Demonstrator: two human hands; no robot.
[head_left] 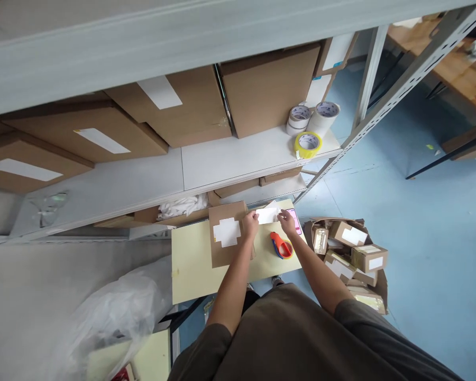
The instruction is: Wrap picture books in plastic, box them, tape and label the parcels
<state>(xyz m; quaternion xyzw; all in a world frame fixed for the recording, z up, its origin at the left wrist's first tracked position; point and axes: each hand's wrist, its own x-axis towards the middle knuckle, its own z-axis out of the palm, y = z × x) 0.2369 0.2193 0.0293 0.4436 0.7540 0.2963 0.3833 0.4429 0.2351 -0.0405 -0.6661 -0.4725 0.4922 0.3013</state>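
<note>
Both my hands hold a white paper label (267, 215) above the far edge of a pale yellow table (190, 264). My left hand (250, 224) pinches its left end and my right hand (287, 222) pinches its right end. A flat brown cardboard parcel (224, 248) with a white label stuck on it lies just left of my left hand. An orange and blue tape dispenser (281, 246) rests on the table below my right hand. A pink-edged sheet (295, 219) lies under my right hand.
Grey metal shelving (150, 174) holds large cardboard boxes (262, 90) and three tape rolls (309, 127). An open carton of small labelled boxes (353, 254) sits on the blue floor at right. A clear plastic bag (115, 312) lies at lower left.
</note>
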